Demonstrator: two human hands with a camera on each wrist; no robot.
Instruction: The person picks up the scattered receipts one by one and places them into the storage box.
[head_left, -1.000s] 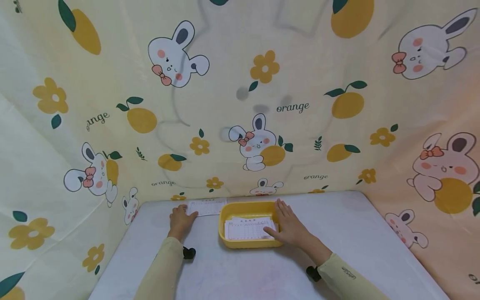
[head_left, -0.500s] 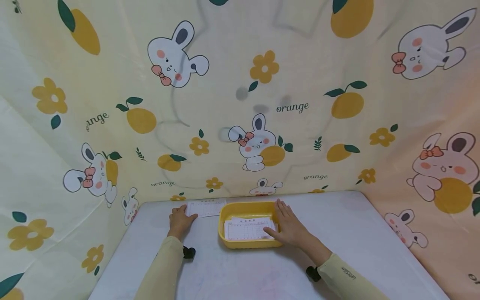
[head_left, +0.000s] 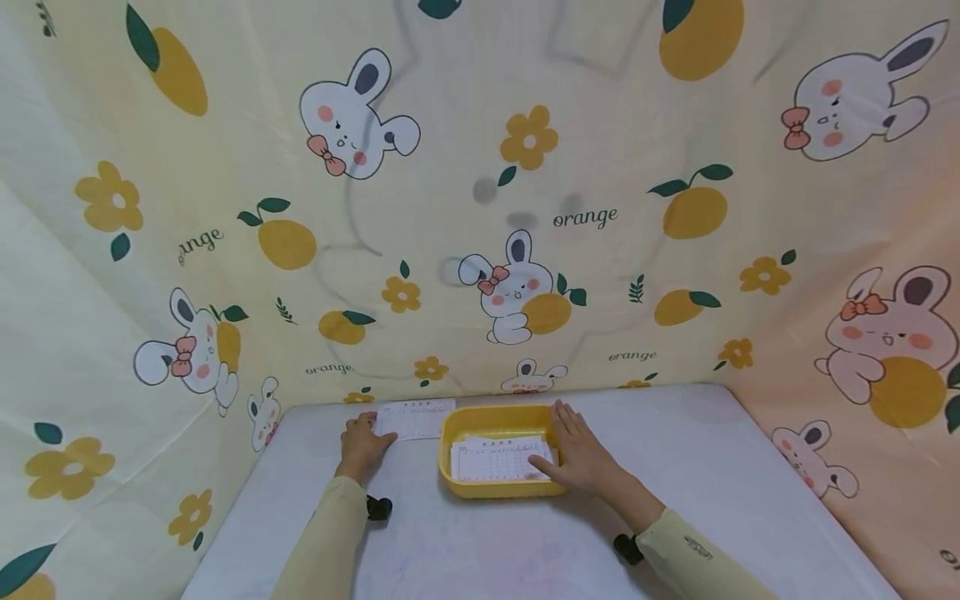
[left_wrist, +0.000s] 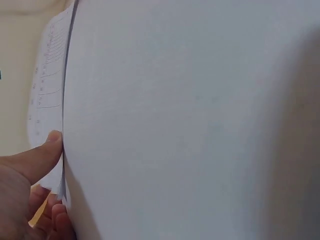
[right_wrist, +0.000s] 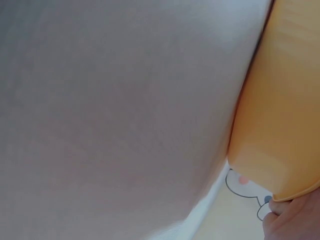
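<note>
At the back left of the table, my left hand [head_left: 365,444] pinches the left end of a thin stack of printed paper slips [head_left: 415,419]. In the left wrist view the thumb [left_wrist: 45,152] lies at the long edge of the slips, with the other fingers curled round their end. My right hand [head_left: 583,454] rests on the right end of a yellow plastic basket [head_left: 502,489], fingers straight along the rim and thumb stretched over the inside. More printed slips [head_left: 495,460] lie in the basket, partly under that thumb.
The table [head_left: 495,554] has a white cover. Behind and on both sides hangs a cream curtain [head_left: 450,183] printed with rabbits and oranges, close to the table's back edge. Small black devices [head_left: 627,548] are worn on both wrists.
The near edge of the slips in my left hand has come slightly closer. The whole head view has shifted a little. My right hand and the basket stay in place.
</note>
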